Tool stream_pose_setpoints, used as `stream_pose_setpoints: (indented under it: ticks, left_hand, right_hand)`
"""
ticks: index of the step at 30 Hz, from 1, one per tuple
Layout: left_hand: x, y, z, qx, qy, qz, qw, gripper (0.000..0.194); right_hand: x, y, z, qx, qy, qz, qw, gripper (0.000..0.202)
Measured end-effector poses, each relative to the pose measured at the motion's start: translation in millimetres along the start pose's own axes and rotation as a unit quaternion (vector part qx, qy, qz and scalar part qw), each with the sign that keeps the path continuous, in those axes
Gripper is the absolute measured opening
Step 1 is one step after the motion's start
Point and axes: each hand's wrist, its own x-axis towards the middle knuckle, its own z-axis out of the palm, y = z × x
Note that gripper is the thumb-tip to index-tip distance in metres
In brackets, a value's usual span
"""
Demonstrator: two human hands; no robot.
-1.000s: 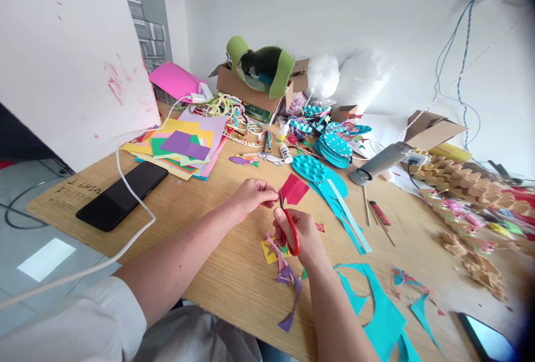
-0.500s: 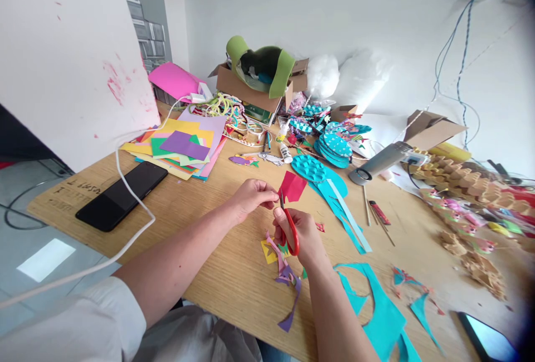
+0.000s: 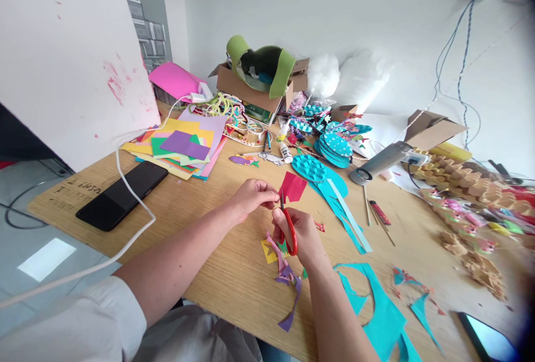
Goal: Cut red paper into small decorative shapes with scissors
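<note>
My right hand (image 3: 304,235) is closed round the handles of red-handled scissors (image 3: 294,239), its thumb in a loop. Their dark blades point away from me and meet the lower left edge of a red sheet of paper (image 3: 294,186). Just left of the blades, my left hand (image 3: 259,194) pinches the red paper near its left edge; the fingertips hide the exact grip. Beneath my right hand lie pink and purple paper scraps (image 3: 288,274) and a yellow paper scrap (image 3: 268,251).
Stacked coloured paper (image 3: 184,144) and a black phone (image 3: 121,196) are on the left, crossed by a white cable (image 3: 134,197). Turquoise scraps (image 3: 382,312), thin sticks (image 3: 384,225) and a steel flask (image 3: 382,162) lie right. A cardboard box (image 3: 246,87) stands behind.
The scissors have shifted very slightly in my right hand, their handle loop turning a little to the left. My left hand and the red paper stay nearly in place.
</note>
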Motion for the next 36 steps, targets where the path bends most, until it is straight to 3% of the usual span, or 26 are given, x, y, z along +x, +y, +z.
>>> stream_pose_setpoints:
  ticks: [36]
  left_hand:
    - [0.0,0.0,-1.8,0.000,-0.013,-0.007,1.000,0.013]
  right_hand:
    - [0.5,-0.1,-2.2,0.030,-0.005,0.018,0.999,0.052]
